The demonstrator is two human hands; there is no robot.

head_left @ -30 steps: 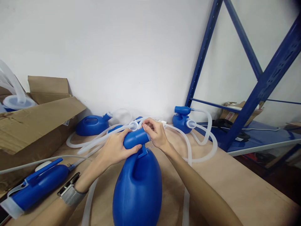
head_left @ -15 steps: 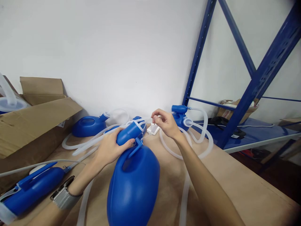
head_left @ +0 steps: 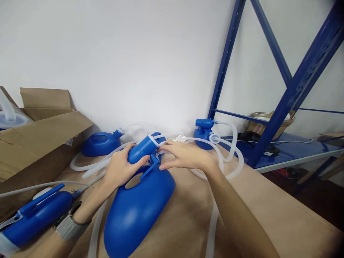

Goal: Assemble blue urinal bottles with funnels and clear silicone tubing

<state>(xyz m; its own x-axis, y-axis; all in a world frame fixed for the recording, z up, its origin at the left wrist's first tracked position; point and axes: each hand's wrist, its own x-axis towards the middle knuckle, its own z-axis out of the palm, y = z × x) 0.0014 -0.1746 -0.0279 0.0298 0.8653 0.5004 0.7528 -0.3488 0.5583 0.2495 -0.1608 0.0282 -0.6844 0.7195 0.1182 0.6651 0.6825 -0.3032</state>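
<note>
A blue urinal bottle [head_left: 139,211] with a moulded handle lies at a slant on the table in front of me. My left hand [head_left: 120,166] is wrapped round a blue cylindrical cup [head_left: 143,148] with a pale rim, just above the bottle's handle. A blue clip-like bracket [head_left: 150,167] sits between the cup and the bottle. Beside the bottle's neck is my right hand [head_left: 185,156], its thumb and fingers apart around the neck and tubing area. Its fingertips partly hide the neck, so I cannot tell how firmly they touch it.
More blue bottles stand at the back left [head_left: 99,144] and back right [head_left: 202,138], with looping translucent hoses [head_left: 236,150]. Another blue bottle [head_left: 40,215] lies at front left beside an open cardboard box [head_left: 45,132]. A blue metal rack [head_left: 279,107] stands to the right.
My right hand has come down and left from a raised pinch, and its fingers have spread. The bottle has turned, its base swinging left. My left hand keeps the cup, shifted slightly left.
</note>
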